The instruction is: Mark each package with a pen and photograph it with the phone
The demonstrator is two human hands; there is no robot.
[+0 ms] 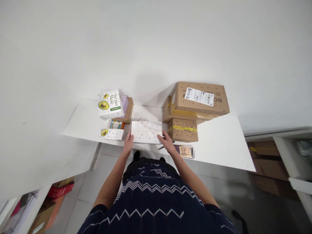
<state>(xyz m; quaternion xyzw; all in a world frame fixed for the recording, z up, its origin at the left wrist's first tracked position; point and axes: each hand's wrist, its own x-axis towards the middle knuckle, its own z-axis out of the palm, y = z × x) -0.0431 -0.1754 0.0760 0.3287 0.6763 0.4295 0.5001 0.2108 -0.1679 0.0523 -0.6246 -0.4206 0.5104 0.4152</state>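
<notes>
Between my two hands is a white flat box (pixel 146 132) with small dark marks scattered over its top, near the front edge of the table. My left hand (pixel 128 140) grips its left side, thumb on top. At the right front corner, my right hand (pixel 166 141) holds it the same way, with the fingers partly hidden beneath. A dark pen (pixel 161 148) lies under and beside my right hand. Close to my left hand is a small white carton (pixel 111 134) with an avocado picture.
A white "Super Meal" box (pixel 110 104) rests on a purple box (pixel 124 105) and a brown carton (pixel 130 112). Right of centre stand a large labelled carton (pixel 200 99) and a smaller taped carton (pixel 184 130). A dark booklet-like item (pixel 186 151) lies by the table's (pixel 219 143) front edge.
</notes>
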